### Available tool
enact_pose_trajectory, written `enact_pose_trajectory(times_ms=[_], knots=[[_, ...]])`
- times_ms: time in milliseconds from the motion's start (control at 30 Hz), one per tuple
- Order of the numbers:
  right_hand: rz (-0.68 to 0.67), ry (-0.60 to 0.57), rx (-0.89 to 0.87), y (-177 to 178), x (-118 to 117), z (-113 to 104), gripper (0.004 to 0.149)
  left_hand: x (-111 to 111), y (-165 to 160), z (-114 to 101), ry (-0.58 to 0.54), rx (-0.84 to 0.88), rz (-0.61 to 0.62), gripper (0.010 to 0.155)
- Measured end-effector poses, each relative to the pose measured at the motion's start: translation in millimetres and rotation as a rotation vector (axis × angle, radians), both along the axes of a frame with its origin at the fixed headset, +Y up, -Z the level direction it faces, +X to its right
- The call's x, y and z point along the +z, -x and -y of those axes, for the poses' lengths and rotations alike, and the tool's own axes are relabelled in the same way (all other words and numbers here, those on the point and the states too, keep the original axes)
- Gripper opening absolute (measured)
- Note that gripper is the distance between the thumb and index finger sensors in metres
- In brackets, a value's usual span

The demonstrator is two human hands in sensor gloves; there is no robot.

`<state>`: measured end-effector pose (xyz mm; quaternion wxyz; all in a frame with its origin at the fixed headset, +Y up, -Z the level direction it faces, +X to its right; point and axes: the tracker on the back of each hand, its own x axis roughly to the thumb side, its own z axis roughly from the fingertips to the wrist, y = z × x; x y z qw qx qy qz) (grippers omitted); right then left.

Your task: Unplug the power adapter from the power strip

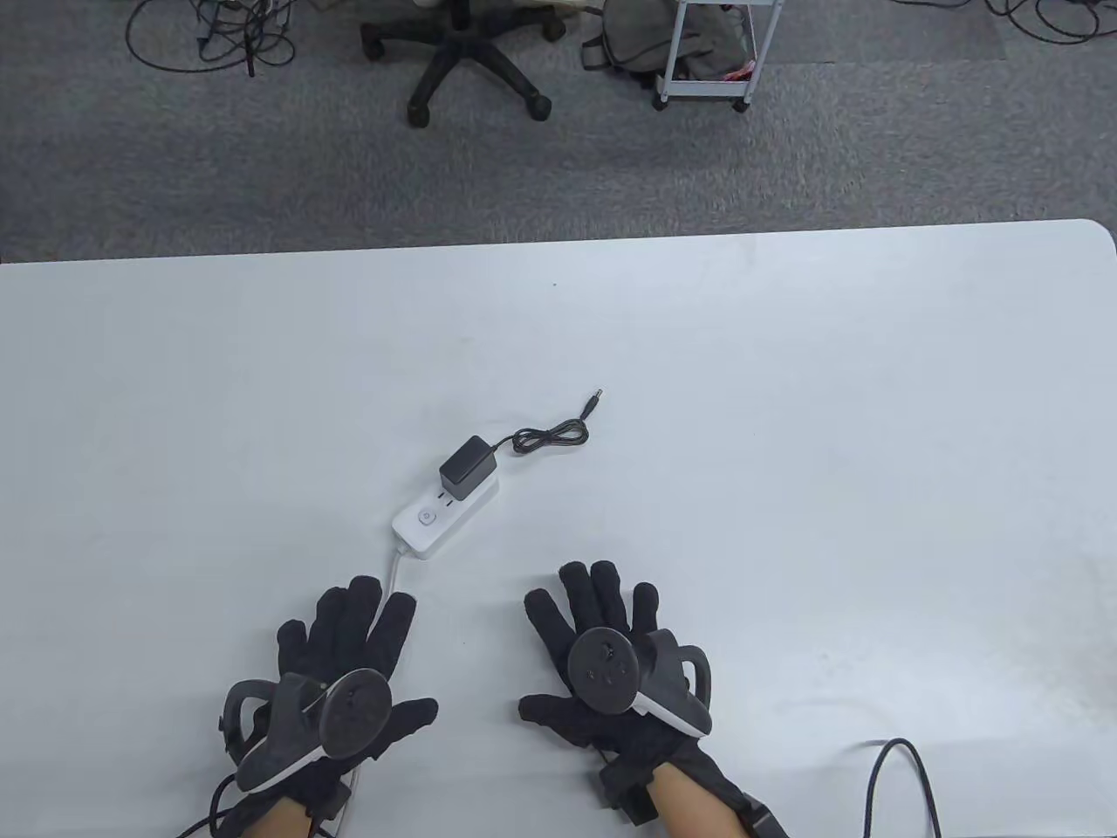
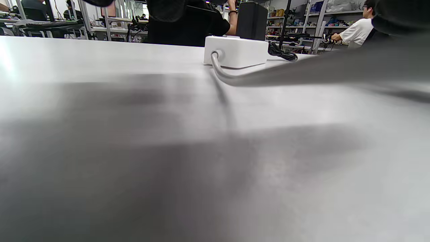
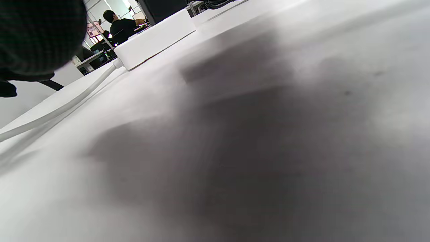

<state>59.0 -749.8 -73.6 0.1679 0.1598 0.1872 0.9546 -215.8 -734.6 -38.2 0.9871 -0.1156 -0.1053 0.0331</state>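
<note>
A white power strip (image 1: 442,518) lies on the table near its middle, with a black power adapter (image 1: 467,467) plugged into its far end. The adapter's thin black cable (image 1: 550,435) coils away to the right. In the left wrist view the strip (image 2: 235,51) and adapter (image 2: 251,20) stand ahead. In the right wrist view the strip (image 3: 156,38) is at the upper left. My left hand (image 1: 345,650) rests flat on the table, fingers spread, below the strip. My right hand (image 1: 593,637) rests flat to the right of it. Both hold nothing.
The strip's white cord (image 1: 394,572) runs toward me and passes under my left hand. A black cable (image 1: 903,781) loops at the table's front right edge. Beyond the table's far edge (image 1: 558,240) are an office chair (image 1: 467,52) and a cart (image 1: 711,52).
</note>
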Motion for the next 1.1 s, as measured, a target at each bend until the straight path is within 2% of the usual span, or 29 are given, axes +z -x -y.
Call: enact_pose_trajectory(times_ms=[1100], knots=[[-0.011, 0.007, -0.019, 1.2, 1.4, 4.8, 0.095, -1.6, -2.9, 0.3, 0.044, -0.021, -0.002, 0.102]])
